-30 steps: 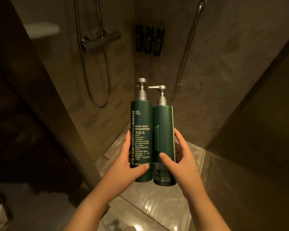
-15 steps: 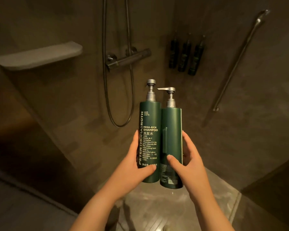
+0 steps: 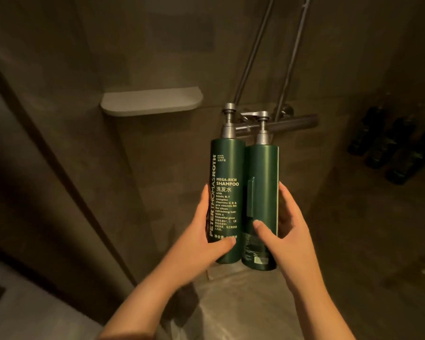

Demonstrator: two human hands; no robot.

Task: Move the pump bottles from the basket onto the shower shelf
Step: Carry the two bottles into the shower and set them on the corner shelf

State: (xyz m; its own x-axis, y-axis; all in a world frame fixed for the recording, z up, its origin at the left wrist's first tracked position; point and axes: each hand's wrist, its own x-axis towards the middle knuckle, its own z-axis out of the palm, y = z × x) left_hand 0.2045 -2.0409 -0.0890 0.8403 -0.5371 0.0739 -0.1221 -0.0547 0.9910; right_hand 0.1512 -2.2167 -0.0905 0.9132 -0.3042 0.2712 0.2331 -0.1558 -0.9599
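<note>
I hold two tall dark green pump bottles upright, side by side and touching. My left hand (image 3: 201,244) grips the shampoo bottle (image 3: 227,173), whose label with pale lettering faces me. My right hand (image 3: 290,239) grips the second green bottle (image 3: 261,182), turned so its back faces me. Both have silver pump heads. The pale grey shower shelf (image 3: 152,100) juts from the wall up and to the left of the bottles, with nothing on it. No basket is in view.
A metal shower mixer bar (image 3: 295,121) with two pipes rising from it sits just behind the pump heads. Three dark bottles (image 3: 388,143) hang on the right wall. A glass partition edge (image 3: 59,168) runs diagonally at left. Wet shower floor (image 3: 231,303) lies below.
The view has swung left and moved closer. The shelf now sits near the centre, right beside the bottles. Both hands keep the same grip on the bottles.
</note>
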